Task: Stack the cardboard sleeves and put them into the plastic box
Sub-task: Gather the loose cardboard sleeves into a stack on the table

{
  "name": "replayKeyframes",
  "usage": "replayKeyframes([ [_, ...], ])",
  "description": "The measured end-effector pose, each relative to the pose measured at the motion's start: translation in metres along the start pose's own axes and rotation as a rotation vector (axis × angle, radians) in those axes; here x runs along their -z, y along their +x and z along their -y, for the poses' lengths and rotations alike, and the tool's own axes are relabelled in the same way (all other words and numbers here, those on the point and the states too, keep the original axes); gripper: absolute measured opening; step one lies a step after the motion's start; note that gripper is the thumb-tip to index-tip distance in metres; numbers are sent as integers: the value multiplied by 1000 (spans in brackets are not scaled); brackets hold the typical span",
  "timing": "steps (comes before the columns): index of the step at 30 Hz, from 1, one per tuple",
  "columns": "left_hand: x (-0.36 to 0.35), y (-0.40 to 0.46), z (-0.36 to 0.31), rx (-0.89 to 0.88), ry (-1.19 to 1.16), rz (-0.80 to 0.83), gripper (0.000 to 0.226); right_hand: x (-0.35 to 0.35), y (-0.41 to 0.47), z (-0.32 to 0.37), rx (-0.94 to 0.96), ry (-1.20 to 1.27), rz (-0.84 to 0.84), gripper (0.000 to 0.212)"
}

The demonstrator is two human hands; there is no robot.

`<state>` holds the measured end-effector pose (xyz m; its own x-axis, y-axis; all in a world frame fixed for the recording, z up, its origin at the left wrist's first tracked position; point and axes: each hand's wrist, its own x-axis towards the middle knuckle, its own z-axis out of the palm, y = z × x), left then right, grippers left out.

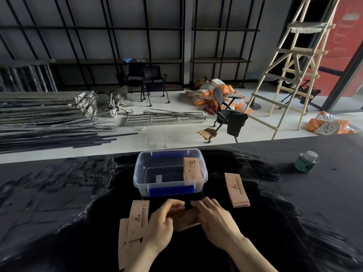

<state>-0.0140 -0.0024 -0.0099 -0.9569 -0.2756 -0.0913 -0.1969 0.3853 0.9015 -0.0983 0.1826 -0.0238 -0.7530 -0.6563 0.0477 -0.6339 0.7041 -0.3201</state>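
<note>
A clear plastic box [204, 174] with blue latches stands on the black table, just beyond my hands. One tan cardboard sleeve [192, 169] leans inside it against the right wall. My left hand [162, 222] and my right hand [214, 218] both grip a small bunch of sleeves [185, 219] lying flat between them, near the box's front edge. Loose sleeves [135, 222] lie overlapped to the left of my left hand. A neat stack of sleeves [236, 190] rests to the right of the box.
A small white-capped jar [306, 160] stands at the far right of the table [59, 193]. Beyond the table's far edge the floor holds metal bars, an office chair [225, 112], orange sacks and a wooden ladder [290, 61].
</note>
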Motion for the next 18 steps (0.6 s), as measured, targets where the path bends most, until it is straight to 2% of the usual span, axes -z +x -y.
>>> replayKeyframes([
  [2, 7, -1, 8, -17, 107, -178, 55, 1, 1, 1, 3, -22, -7, 49],
  [4, 21, -5, 18, 29, 402, -420, 36, 0, 3, 3, 0, -34, -9, 43],
  [5, 28, -7, 21, 93, 568, -484, 34, 0, 4, 5, 5, -40, -8, 42],
  [7, 35, -10, 28, 271, 821, -453, 55, -2, 6, 9, 22, -38, -13, 41],
  [9, 36, -13, 36, 293, 941, -388, 68, -4, 7, 11, 43, -24, -22, 41],
  [13, 41, -15, 39, 168, 861, -376, 63, -3, 7, 12, 71, -18, -27, 40],
  [18, 41, -15, 25, 16, 464, -404, 45, -1, 8, 13, 53, 7, -1, 36],
])
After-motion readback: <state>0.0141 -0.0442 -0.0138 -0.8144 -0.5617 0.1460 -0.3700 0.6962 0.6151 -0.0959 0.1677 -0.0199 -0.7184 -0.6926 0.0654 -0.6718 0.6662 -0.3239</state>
